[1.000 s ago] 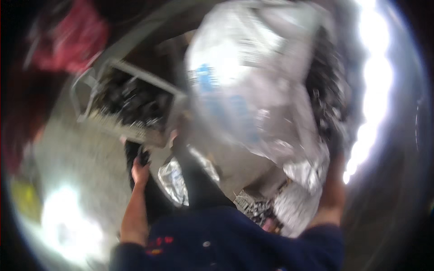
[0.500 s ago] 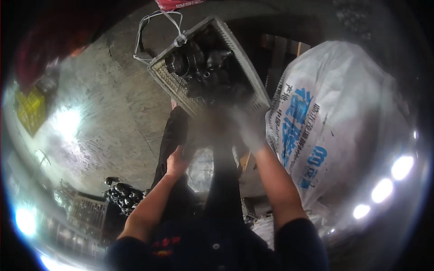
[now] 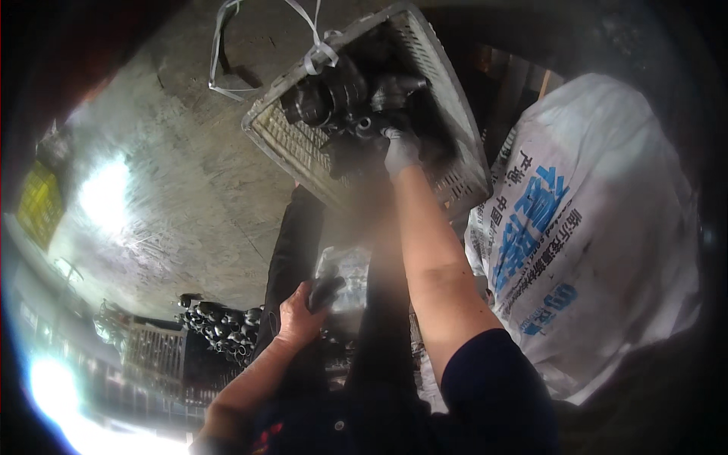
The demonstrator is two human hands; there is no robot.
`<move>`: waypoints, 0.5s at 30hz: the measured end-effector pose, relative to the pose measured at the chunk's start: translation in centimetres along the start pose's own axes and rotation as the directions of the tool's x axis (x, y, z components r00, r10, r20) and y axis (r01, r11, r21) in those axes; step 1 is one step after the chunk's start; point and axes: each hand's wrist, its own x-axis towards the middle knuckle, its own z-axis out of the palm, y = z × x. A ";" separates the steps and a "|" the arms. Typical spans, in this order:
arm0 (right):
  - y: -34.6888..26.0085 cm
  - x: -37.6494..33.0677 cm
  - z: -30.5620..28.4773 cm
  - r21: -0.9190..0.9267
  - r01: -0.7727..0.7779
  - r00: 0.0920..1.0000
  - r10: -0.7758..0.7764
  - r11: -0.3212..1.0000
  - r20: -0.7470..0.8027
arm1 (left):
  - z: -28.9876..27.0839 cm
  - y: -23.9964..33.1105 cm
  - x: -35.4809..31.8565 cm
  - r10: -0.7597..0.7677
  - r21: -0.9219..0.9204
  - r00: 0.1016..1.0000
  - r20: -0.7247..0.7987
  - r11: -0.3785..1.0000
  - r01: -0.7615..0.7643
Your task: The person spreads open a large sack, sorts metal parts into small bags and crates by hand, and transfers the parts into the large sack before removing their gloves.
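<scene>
At the top centre a pale plastic crate (image 3: pixel 265 144) holds several black pipe fittings (image 3: pixel 311 102), some wide, some small with a round opening. My right hand (image 3: pixel 400 154), in a whitish glove, reaches into it with fingers curled against a dark fitting, whose shape is mostly hidden. Lower down, over my lap, my left hand (image 3: pixel 299 317) is bare and closed around a dark piece (image 3: pixel 326 293) that looks like another black fitting. Below the crate's near edge a smeared patch blurs the view. A clear plastic bag (image 3: pixel 353 277) lies between my legs.
A big white woven sack (image 3: pixel 607 227) stands close on the right. White strap (image 3: pixel 216 57) loops off the crate's rim. At lower left lie a heap of black fittings (image 3: pixel 224 326) and a slatted crate (image 3: pixel 155 353). A yellow crate (image 3: pixel 39 203) stands far left.
My right hand has gone forward into the crate among the fittings. My left hand has moved slightly lower in the view, and a dark piece now shows in it. The view has shifted.
</scene>
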 end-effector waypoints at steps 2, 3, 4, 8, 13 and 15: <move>-0.2 1.4 0.0 0.076 -0.133 0.988 0.127 0.988 0.088 | -0.4 0.6 0.3 -0.005 -0.001 1.000 0.012 1.000 0.005; -0.5 2.3 0.0 0.143 -0.272 0.952 0.244 0.952 0.186 | -0.6 1.0 0.5 -0.007 0.015 1.000 0.016 1.000 0.007; -1.0 3.0 0.4 0.142 -0.271 0.953 0.244 0.952 0.182 | -0.6 1.1 0.7 -0.012 0.034 1.000 0.019 0.999 0.011; -4.0 3.4 2.7 0.701 -0.530 0.838 0.172 0.478 0.517 | -0.6 0.7 0.7 0.001 0.012 1.000 0.007 1.000 -0.001; -6.4 0.1 2.5 0.696 -0.525 0.849 0.359 0.490 0.388 | -0.4 1.1 0.5 0.018 0.045 1.000 -0.004 0.999 -0.018; -2.4 2.6 1.2 0.749 -0.574 0.787 -0.030 0.331 0.617 | 0.4 1.1 0.7 0.057 0.038 0.998 -0.013 0.998 -0.056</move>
